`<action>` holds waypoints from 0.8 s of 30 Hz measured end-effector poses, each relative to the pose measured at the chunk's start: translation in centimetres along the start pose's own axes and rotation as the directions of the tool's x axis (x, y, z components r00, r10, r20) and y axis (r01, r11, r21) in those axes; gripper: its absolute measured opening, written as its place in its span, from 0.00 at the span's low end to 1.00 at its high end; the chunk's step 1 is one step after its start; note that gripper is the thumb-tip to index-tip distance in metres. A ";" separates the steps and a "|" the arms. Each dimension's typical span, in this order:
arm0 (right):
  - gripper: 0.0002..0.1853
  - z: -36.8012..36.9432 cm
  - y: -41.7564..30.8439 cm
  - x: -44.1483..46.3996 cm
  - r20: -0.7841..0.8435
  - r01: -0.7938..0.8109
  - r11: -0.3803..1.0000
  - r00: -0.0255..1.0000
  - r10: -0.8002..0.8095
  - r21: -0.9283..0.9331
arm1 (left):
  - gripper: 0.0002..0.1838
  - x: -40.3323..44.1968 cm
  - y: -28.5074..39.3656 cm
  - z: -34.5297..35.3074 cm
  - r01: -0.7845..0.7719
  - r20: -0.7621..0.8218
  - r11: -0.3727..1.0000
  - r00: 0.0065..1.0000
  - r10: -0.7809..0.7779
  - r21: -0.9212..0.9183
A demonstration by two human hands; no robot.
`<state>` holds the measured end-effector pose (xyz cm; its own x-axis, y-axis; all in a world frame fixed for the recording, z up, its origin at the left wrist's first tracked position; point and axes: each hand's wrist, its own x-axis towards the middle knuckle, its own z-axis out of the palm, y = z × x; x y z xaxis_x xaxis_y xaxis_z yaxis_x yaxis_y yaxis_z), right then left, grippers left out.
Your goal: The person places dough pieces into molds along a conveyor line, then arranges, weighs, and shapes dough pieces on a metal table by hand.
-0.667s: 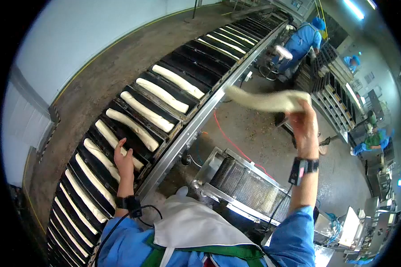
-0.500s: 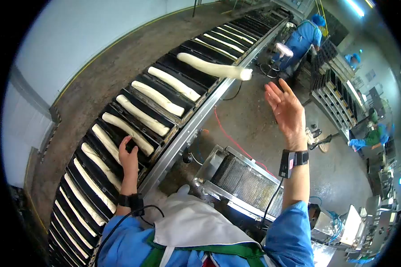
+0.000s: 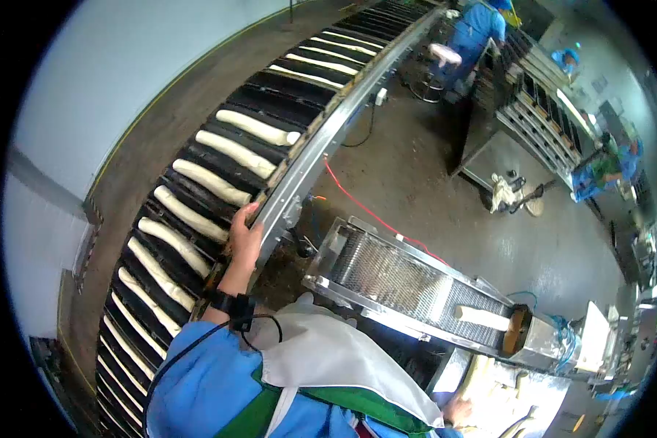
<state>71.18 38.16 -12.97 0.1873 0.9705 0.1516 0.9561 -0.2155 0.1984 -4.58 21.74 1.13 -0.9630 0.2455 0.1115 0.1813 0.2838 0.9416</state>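
Note:
My left hand [image 3: 246, 237] rests at the near edge of a long row of black trays [image 3: 288, 98], fingers apart, beside the ends of pale dough rolls. One dough roll [image 3: 255, 128] lies in a tray farther up the row, its near end by the rail. At the lower right, my right hand [image 3: 458, 410] is at a bright steel table [image 3: 551, 398], against the lower end of another dough roll [image 3: 477, 376]. Glare and the frame's bottom edge hide its fingers. Several more dough pieces lie on that table.
A mesh conveyor [image 3: 387, 271] carries a dough piece [image 3: 483, 318] near its right-hand outlet. A metal rail [image 3: 328, 146] borders the trays. A co-worker in blue [image 3: 476, 33] stands beyond, near stacked racks [image 3: 536, 113]. A red hose [image 3: 365, 208] crosses the floor.
My right hand has let go of a dough roll, which flew toward the trays, and has moved down to the steel table. My left hand has shifted to the tray edge. The view has turned right.

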 end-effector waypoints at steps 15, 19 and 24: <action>0.35 -14.3 -1.7 -0.1 0.174 -0.235 0.972 0.956 0.236 -0.031 | 0.19 3.7 13.7 15.7 -0.135 0.377 0.985 0.911 0.166 -0.108; 0.38 -22.5 -4.9 4.1 0.536 -0.443 0.896 0.752 0.383 -0.019 | 0.19 4.8 14.4 16.3 -0.129 0.367 0.990 0.919 0.143 -0.063; 0.25 -30.0 -10.5 7.4 0.627 -0.645 0.273 0.762 0.161 0.714 | 0.18 6.3 13.6 15.8 -0.002 0.291 0.995 0.956 0.030 -0.096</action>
<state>55.78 44.39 15.12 0.4379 0.7726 -0.4597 0.3012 -0.6078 -0.7347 -5.05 41.81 9.60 -0.8571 0.5134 0.0425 0.1636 0.1930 0.9675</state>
